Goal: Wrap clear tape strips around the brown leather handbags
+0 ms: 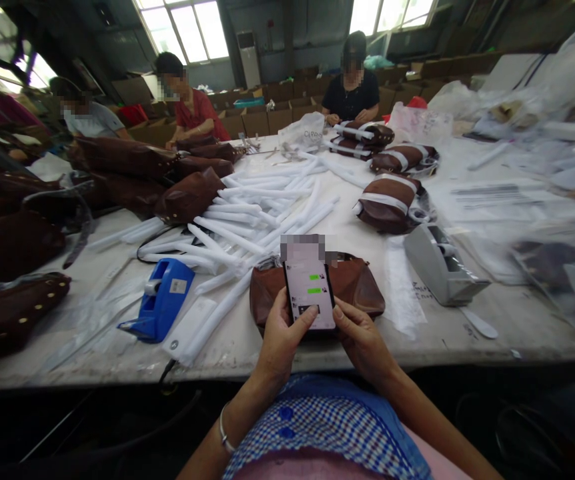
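Note:
A smartphone point(310, 293) with a lit chat screen is held upright in both hands, its top part blurred out. My left hand point(283, 330) is closed round its left edge, with the thumb on the lower screen. At the lower right edge, my right hand point(360, 333) grips the phone between thumb and fingers. Behind the phone a brown handbag point(360, 287) lies on the table, partly hidden by the phone and my hands.
White foam tubes point(267, 207) lie heaped mid-table. A blue tape dispenser point(162, 300) stands left, a grey tape dispenser point(440, 263) right. Brown bags point(127, 173) are piled at left; wrapped bags point(390, 200) sit further back. Several people work around the table point(337, 357).

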The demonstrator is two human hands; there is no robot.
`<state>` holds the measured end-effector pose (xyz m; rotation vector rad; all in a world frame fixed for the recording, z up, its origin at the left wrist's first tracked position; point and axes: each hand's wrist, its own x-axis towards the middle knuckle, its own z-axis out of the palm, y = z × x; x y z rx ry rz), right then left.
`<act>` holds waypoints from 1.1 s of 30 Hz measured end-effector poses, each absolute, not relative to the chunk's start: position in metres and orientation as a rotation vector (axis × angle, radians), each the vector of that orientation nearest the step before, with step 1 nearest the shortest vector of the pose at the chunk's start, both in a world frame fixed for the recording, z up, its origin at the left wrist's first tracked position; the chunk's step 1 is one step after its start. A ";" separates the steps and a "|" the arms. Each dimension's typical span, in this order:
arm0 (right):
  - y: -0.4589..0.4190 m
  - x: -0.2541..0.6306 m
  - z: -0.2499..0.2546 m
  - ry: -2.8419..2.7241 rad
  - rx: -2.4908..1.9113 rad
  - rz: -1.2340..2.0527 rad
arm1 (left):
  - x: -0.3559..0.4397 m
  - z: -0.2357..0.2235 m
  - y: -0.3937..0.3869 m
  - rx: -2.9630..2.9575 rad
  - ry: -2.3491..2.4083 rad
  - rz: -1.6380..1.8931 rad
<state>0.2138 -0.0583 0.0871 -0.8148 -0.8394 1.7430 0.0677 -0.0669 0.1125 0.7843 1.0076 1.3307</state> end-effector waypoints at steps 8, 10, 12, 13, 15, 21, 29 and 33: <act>-0.057 0.216 0.092 -0.776 -0.774 1.810 | 0.063 0.116 -0.069 0.686 0.871 1.305; -0.057 0.217 0.091 -0.778 -0.761 1.819 | 0.062 0.116 -0.069 0.694 0.860 1.300; -0.057 0.218 0.091 -0.780 -0.744 1.822 | 0.061 0.117 -0.069 0.700 0.845 1.297; -0.057 0.218 0.091 -0.783 -0.736 1.823 | 0.061 0.117 -0.069 0.700 0.837 1.294; -0.057 0.218 0.092 -0.791 -0.725 1.826 | 0.061 0.116 -0.070 0.701 0.818 1.290; -0.056 0.218 0.094 -0.787 -0.726 1.837 | 0.059 0.116 -0.069 0.720 0.828 1.290; -0.062 0.215 0.091 -0.799 -0.723 1.871 | 0.057 0.119 -0.054 0.758 0.919 1.366; -0.061 0.215 0.091 -0.793 -0.710 1.867 | 0.057 0.120 -0.053 0.745 0.904 1.373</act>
